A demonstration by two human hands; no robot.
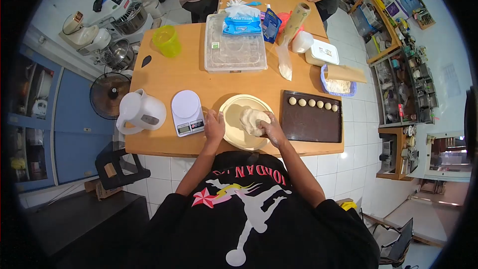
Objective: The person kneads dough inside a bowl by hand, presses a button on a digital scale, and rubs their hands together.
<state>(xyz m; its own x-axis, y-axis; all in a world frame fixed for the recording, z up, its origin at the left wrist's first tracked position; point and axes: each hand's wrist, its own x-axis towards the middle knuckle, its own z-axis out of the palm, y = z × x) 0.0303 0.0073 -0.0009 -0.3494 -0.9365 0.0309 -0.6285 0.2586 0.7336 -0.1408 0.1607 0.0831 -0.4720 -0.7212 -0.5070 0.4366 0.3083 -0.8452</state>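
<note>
My right hand [272,130] is closed around a large lump of pale dough [253,120], holding it over the right side of a cream plastic bowl [233,137]. My left hand [214,126] is at the bowl's left rim with its fingers curled; what they grip, if anything, is hidden. Just left of that hand lies a white kitchen scale [186,107] with a round platform and a small display. To the right of the bowl, a dark baking tray [311,123] carries a row of several small dough balls [311,103] along its far side.
A white pitcher [143,111] stands at the table's left end, below a yellow-green cup [166,41]. Farther back are a clear lidded box [235,52], a tissue pack [242,24], a white tub [322,53] and a blue basket [338,87]. Two people are at the far end.
</note>
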